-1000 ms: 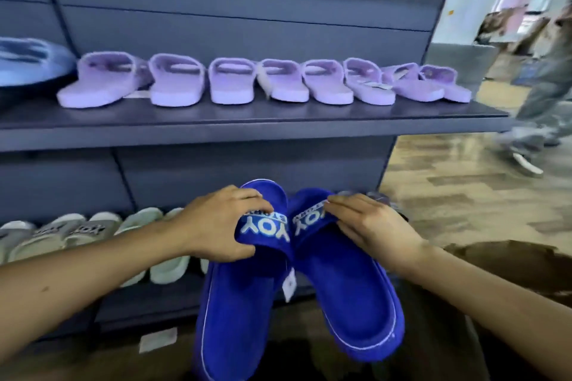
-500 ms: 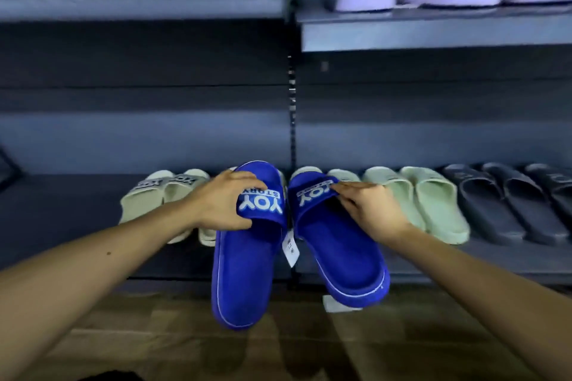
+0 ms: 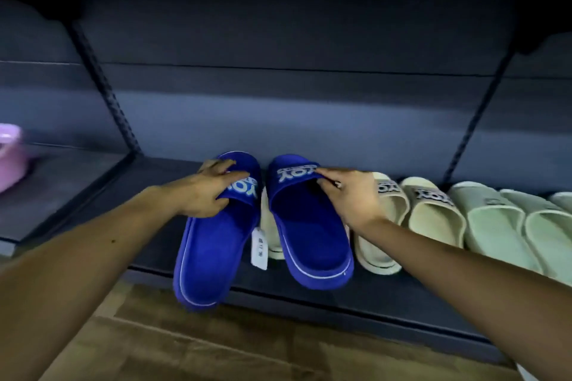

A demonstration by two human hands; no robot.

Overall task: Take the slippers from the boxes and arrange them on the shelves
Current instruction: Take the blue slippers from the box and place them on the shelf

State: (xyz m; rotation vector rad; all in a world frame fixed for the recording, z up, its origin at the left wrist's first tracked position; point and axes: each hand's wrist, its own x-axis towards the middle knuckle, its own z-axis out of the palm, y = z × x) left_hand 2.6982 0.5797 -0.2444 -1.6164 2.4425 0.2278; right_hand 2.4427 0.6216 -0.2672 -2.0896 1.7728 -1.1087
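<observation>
Over the lower shelf [image 3: 387, 297], left hand [image 3: 210, 192] and right hand [image 3: 353, 198] gripped the blue slippers [image 3: 312, 241] by their straps (a beige slipper [image 3: 272, 235] lay beneath); shifting both leftward, heels level, seemed wisest.

Dim overall; the blue slippers [image 3: 309, 235] and the back panel [image 3: 309, 127] just behind them catch the most light; above them the panel fades to near-black shadow; the shelf [image 3: 356, 297] edge below them is dark; far left of them a pink thing [image 3: 9, 158] is smeared; the uprights [image 3: 105, 93] either side of them lean outward from lens distortion; everything looks soft and slightly motion-blurred.
</observation>
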